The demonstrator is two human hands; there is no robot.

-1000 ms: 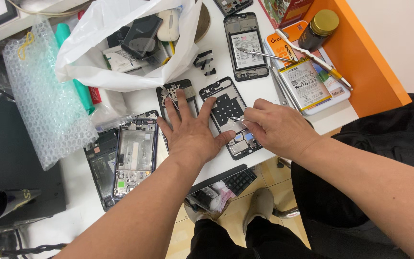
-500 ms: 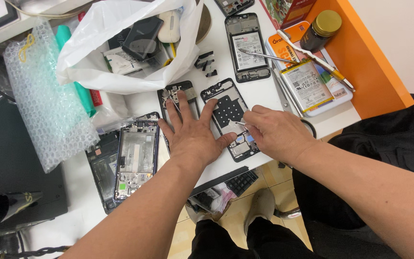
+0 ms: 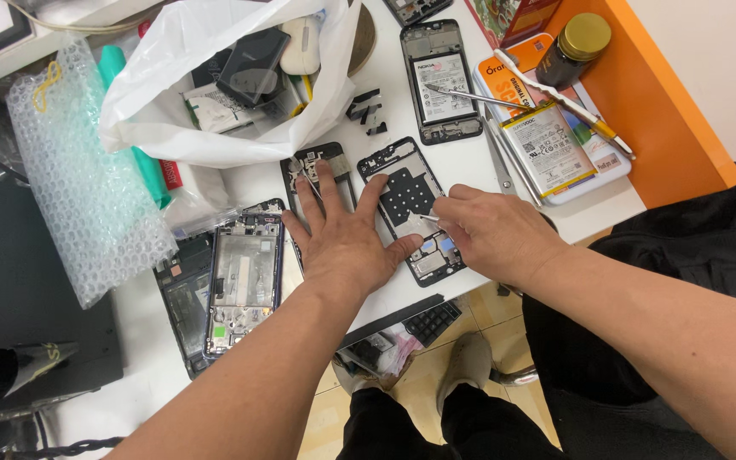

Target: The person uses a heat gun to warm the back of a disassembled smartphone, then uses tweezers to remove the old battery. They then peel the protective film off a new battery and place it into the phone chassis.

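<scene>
- Both hands are down on the white surface [image 3: 470, 94], working the same stripped phone frame [image 3: 411, 209] close to the near edge.
- Left hand [image 3: 347, 243] is flat and spread open, palm down. Its thumb and index finger rest on that frame's left side, and the other fingers reach over a second dark frame [image 3: 313, 166] just beside it. Looks like it's pinning things so nothing slides.
- Right hand [image 3: 491, 234] is curled closed around a thin metal tool [image 3: 429, 219], probably tweezers or a pick. Only the tip shows, touching the frame around its lower middle.
- My read: this is the fiddly bit, lifting or seating some small part inside the frame. Can't tell which part, it's too small.
- Next move needs a light, steady tip and the left hand staying firm, since the frame sits close to the near edge and could skid off.
- Other stuff around: an opened phone [image 3: 244, 285] lies at the left, bubble wrap [image 3: 78, 187] further left, and a white plastic bag [image 3: 215, 94] of parts at the far side.
- Another opened phone [image 3: 443, 81] with tweezers [image 3: 470, 96] lying over it, a loose battery [image 3: 547, 149] and a small jar [image 3: 579, 47] sit toward the far right corner.
</scene>
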